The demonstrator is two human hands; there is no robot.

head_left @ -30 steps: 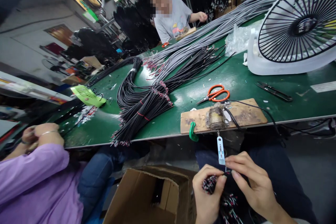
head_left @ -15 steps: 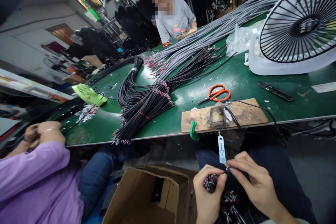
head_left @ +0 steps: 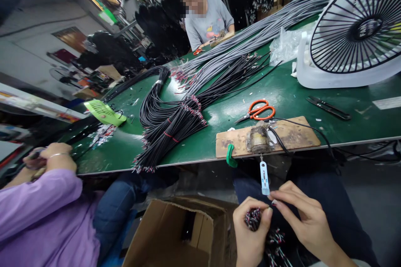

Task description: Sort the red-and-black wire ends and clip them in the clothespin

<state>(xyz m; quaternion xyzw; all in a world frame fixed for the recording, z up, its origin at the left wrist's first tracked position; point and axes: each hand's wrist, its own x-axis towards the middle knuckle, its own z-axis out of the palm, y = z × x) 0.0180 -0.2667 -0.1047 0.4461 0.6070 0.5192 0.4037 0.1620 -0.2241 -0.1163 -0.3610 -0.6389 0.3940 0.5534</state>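
Observation:
My left hand (head_left: 250,233) is closed round a bundle of black cables (head_left: 272,242) with red and white stripped ends, held in my lap. My right hand (head_left: 302,217) pinches one wire end just below the light blue blade tool (head_left: 265,178). That tool hangs from the edge of a wooden board (head_left: 291,135), which is clamped to the green table (head_left: 282,96) with a green clip (head_left: 230,155). A small brown device (head_left: 258,139) sits on the board, with a black cord running off to the right.
Orange scissors (head_left: 258,110), black snips (head_left: 327,108) and a white fan (head_left: 351,33) lie on the table. Heaps of black cables (head_left: 169,127) and grey cables (head_left: 250,39) stretch across it. An open cardboard box (head_left: 178,233) stands below. A person in purple (head_left: 40,212) sits left; another sits across (head_left: 206,18).
My two hands have sunk a little and stay together under the blue tool. The person in purple has lowered both hands slightly.

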